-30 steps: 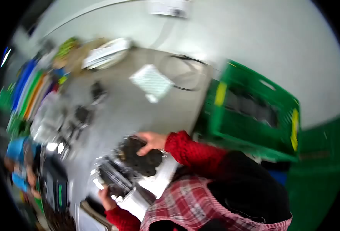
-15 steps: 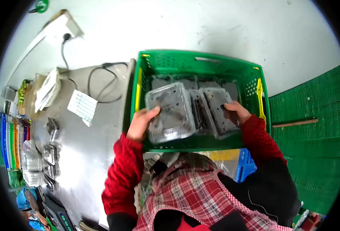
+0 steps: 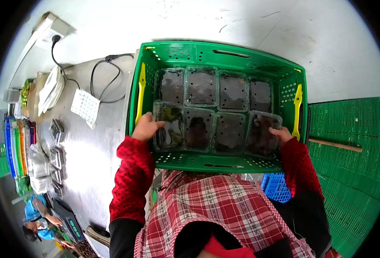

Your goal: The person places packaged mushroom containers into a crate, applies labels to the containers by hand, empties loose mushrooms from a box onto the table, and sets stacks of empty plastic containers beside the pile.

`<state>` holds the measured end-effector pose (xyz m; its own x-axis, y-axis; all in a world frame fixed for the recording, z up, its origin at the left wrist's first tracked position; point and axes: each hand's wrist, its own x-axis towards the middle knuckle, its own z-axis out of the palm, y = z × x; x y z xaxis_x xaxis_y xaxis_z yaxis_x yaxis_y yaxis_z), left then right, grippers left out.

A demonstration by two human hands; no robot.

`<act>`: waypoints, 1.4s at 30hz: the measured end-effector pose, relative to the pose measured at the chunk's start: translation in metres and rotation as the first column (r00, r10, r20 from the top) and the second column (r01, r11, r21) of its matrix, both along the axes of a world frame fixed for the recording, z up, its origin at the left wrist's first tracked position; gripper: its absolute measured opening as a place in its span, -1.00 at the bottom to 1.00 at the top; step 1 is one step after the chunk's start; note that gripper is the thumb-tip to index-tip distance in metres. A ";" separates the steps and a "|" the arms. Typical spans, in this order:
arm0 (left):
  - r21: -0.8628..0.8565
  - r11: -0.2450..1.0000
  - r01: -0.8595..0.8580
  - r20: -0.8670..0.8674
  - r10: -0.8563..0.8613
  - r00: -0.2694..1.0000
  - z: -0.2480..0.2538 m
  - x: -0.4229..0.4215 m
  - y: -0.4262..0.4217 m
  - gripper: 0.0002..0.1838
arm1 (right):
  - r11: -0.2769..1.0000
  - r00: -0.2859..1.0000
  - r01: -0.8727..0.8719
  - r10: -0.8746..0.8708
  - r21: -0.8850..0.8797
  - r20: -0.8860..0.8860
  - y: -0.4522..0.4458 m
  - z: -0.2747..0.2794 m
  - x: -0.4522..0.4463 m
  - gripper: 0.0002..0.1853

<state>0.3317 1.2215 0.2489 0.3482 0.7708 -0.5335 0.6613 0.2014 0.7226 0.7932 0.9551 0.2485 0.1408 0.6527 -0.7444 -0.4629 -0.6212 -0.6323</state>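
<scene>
A: Where are the hands?

B: The left hand (image 3: pixel 144 128) has its thumb over the outer edge of a clear plastic rectangular box with dark contents (image 3: pixel 170 132), leftmost in the crate's near row. The right hand (image 3: pixel 283 136) does the same at a slightly skewed, clear plastic box, dark inside (image 3: pixel 262 136), at the right end.

A: Are they pinching?

B: I can't tell. Both thumbs touch the boxes, but the other fingers are mostly hidden down the outer sides.

A: How would one handle?

B: Light, I'd judge, with thin, springy walls and a slick lid. Pressing mid-lid could dent it; the rim or two opposite sides should be stiffer holds.

A: And beyond?

B: Two matching dark-filled boxes (image 3: pixel 197 130) stand between those. Behind is a back row of four clear plastic boxes (image 3: pixel 202 87), then the far wall of the green perforated plastic crate (image 3: pixel 181 54) holding everything.
</scene>
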 end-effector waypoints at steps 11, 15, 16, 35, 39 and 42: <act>0.423 0.795 0.435 -0.483 -0.208 0.851 0.007 0.026 -0.027 -0.64 | 0.870 0.596 -0.465 0.446 -0.167 0.668 -0.001 -0.085 0.023 0.00; 0.805 0.575 -0.142 0.224 -0.074 0.972 0.089 -0.056 -0.143 -0.82 | 0.819 0.056 -0.341 0.508 -0.462 0.860 0.007 -0.086 0.053 -0.03; 0.738 0.621 -0.265 0.297 0.054 0.953 0.058 -0.090 -0.175 -0.87 | 0.900 0.121 -0.254 0.393 -0.354 0.912 0.020 -0.087 0.043 -0.05; -0.322 0.156 -0.934 0.476 0.879 -0.017 0.026 -0.180 -0.292 -0.77 | -0.182 0.406 -0.896 0.035 0.405 0.913 0.143 0.092 -0.411 -0.46; 0.049 0.787 -0.615 0.508 0.510 0.694 0.065 -0.136 -0.256 -0.80 | -0.124 0.363 -0.853 0.557 0.507 0.747 0.136 0.100 -0.416 -0.56; -0.120 0.636 -0.763 0.607 0.655 0.451 0.082 -0.103 -0.225 -0.84 | 0.014 0.425 -0.860 0.573 0.510 0.701 0.138 0.101 -0.388 -0.72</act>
